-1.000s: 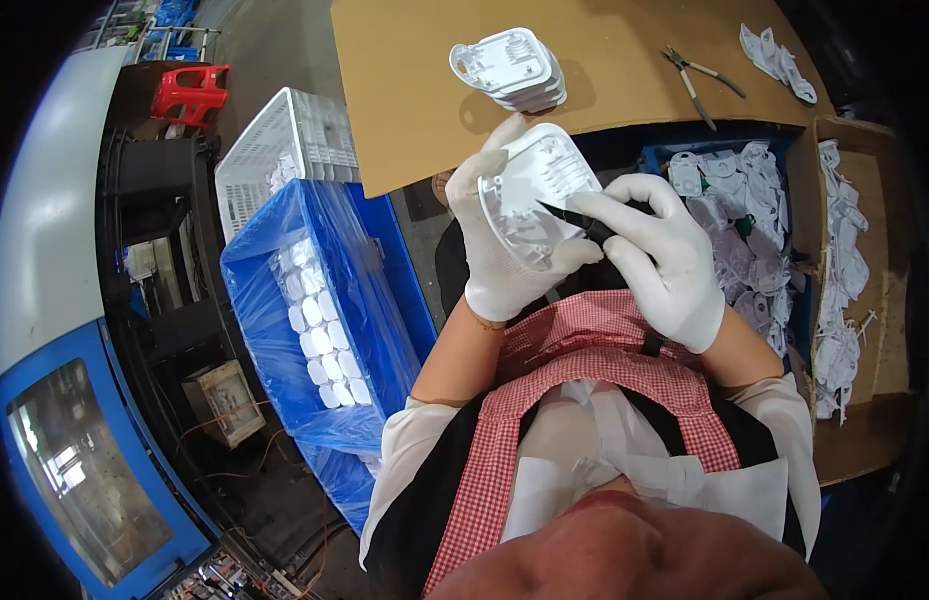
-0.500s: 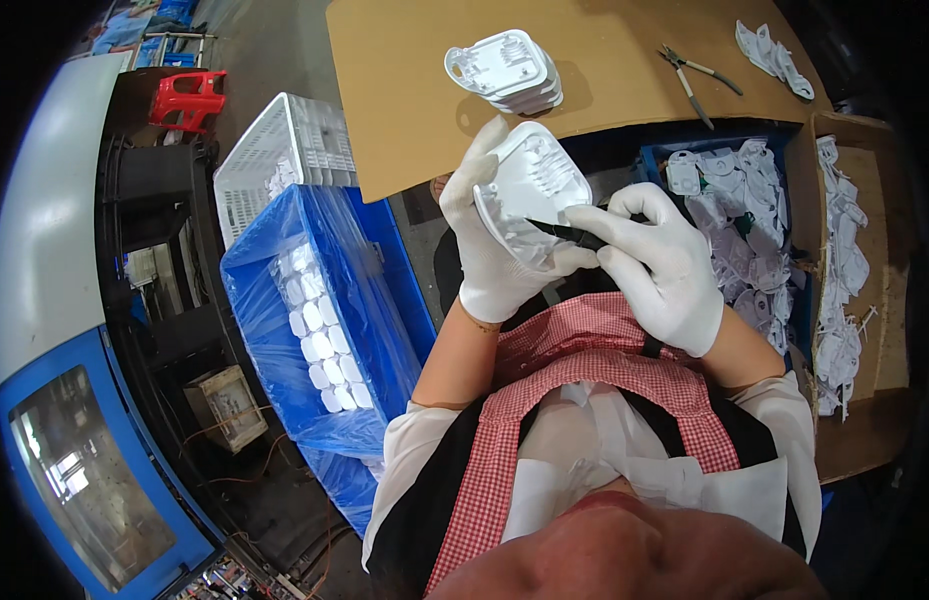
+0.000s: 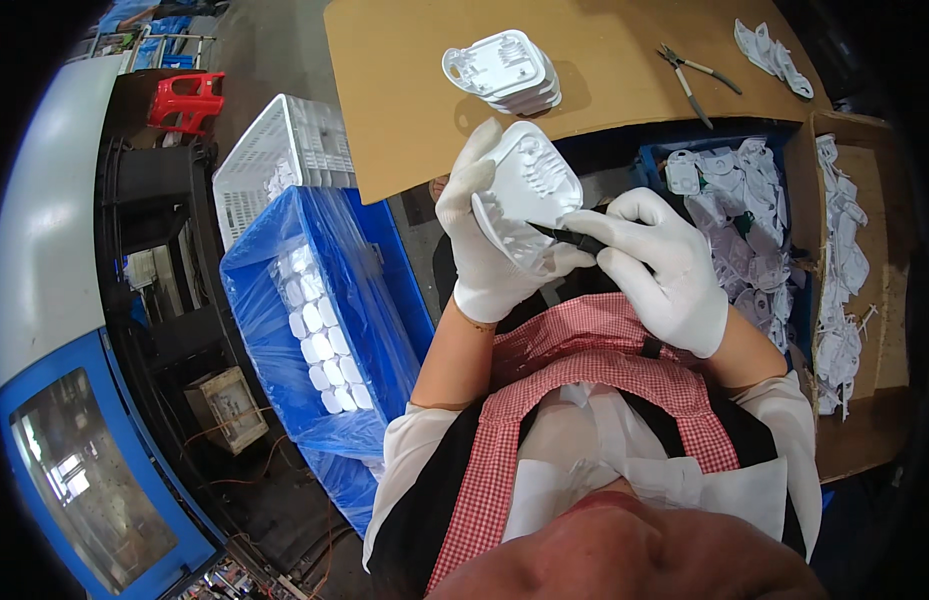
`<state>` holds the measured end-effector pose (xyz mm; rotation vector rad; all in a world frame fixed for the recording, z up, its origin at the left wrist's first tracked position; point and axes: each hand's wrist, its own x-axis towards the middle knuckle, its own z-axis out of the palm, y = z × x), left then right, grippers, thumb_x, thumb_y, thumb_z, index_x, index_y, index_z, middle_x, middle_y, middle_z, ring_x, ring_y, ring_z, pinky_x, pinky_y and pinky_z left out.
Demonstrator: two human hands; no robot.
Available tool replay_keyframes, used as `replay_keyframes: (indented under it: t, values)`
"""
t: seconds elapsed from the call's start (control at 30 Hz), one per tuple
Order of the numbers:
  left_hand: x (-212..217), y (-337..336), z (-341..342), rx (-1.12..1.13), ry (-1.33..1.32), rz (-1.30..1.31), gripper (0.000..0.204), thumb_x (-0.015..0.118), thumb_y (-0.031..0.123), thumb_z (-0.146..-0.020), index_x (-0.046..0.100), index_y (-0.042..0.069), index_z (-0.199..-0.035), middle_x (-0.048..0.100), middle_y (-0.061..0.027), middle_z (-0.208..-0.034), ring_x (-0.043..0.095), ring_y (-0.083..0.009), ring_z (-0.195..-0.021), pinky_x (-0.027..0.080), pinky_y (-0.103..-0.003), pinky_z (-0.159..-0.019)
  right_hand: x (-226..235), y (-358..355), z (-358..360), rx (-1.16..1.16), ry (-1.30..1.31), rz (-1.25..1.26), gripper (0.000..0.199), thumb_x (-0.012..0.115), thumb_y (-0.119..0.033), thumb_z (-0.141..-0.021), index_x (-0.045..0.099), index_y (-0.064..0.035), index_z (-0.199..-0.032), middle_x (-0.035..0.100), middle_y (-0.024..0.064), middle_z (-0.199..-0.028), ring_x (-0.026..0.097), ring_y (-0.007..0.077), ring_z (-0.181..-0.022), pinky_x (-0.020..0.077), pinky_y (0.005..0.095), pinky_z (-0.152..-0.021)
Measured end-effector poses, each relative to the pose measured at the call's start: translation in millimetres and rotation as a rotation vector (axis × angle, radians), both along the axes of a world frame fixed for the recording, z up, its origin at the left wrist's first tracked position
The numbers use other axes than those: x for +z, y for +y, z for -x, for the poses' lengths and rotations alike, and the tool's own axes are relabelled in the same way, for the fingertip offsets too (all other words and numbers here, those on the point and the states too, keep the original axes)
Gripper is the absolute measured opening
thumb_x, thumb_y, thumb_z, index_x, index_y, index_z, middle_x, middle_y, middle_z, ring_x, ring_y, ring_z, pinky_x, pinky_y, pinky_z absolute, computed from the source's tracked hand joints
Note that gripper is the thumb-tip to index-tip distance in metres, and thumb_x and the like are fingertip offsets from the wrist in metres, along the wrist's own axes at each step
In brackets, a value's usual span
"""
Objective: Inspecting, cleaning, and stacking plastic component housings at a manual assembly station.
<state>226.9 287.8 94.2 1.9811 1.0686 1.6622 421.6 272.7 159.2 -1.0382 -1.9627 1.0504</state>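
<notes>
My gloved left hand (image 3: pixel 477 235) grips a white moulded plastic housing (image 3: pixel 539 172) by its left side, with its ribbed inner face turned up. Between the thumb and fingers of my gloved right hand (image 3: pixel 656 262) is a slim black trimming knife (image 3: pixel 581 240). Its pointed tip lies against or just over the lower part of the housing; actual contact is hard to make out. Beyond my hands, a stack of similar white housings (image 3: pixel 504 68) stands on the brown tabletop (image 3: pixel 404 115).
Cutting pliers (image 3: pixel 696 82) and white parts (image 3: pixel 774 60) lie on the table's right. A blue bin (image 3: pixel 649 160) of white pieces and a cardboard box (image 3: pixel 889 270) stand at right. Left are a plastic-lined blue crate (image 3: pixel 274 385), a white basket (image 3: pixel 246 180) and a red stool (image 3: pixel 187 100).
The housing has tilted and shifted slightly left in my left hand. The knife stays in my right hand, its tip still at the housing's lower part.
</notes>
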Motion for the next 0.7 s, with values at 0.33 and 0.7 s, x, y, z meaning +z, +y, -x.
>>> replay_keyframes:
  t: [0.33,0.7]
  values:
    - [-3,-11,5,0.027,-0.167,0.263,0.101,0.083,0.053,-0.059,0.027,0.005,-0.129,0.039,-0.0235,-0.132,0.045,-0.0363,-0.120,0.039,-0.044,-0.099,1,-1,-1,-0.010,0.066,0.091,0.031,0.052,-0.003,-0.080,0.062,-0.0005,-0.110,0.056,0.0141,-0.089,0.056,0.0256,-0.080,0.0452,0.0314,-0.074]
    - [11,-8,-12,-0.032,0.281,0.073,0.093,0.089,0.020,-0.050,0.037,0.002,-0.125,0.047,-0.0282,-0.128,0.052,-0.0427,-0.114,0.047,-0.042,-0.094,-22,10,20,-0.156,0.376,0.553,0.008,0.064,-0.006,-0.077,0.059,-0.0003,-0.077,0.058,0.0012,-0.068,0.051,0.0052,-0.062,0.0428,0.0221,-0.058]
